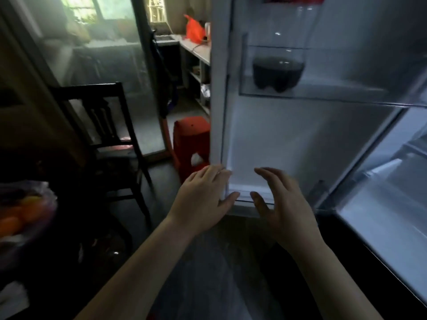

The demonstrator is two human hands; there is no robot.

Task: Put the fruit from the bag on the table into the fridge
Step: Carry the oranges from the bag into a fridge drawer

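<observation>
We see our left hand [203, 195] laid against the lower outer edge of the open fridge door [265, 139]. Its fingers [215, 172] are nearly straight and touch the edge, the thumb is spread toward the door's inner face, and nothing is pinched or held. Our right hand [286, 202] hovers just beside it in front of the door's bottom corner. Its fingers are loosely spread and relaxed with the palm turned toward the left hand, and it holds nothing; we cannot tell whether it touches the door. Both forearms reach up from the bottom of the view over the dark floor [208, 262].

Higher on the door's inner side, a clear door shelf [335, 94] carries an upright plastic bottle [279, 70] with a little dark liquid at its bottom. To the right, the lit inside of the fridge [381, 215] opens, pale and blurred.

The bag [30, 195] lies well apart from both hands at the far left edge of the view. It is thin and see-through, with orange and yellow fruit [16, 220] showing inside. It is blurred, and the surface under it is too dark to make out.

Between the bag and the fridge door stands a dark wooden chair [99, 125]. Near the door's outer side stands a red stool [191, 144]. Farther back, an orange bag [195, 28] sits on a counter [198, 51].
</observation>
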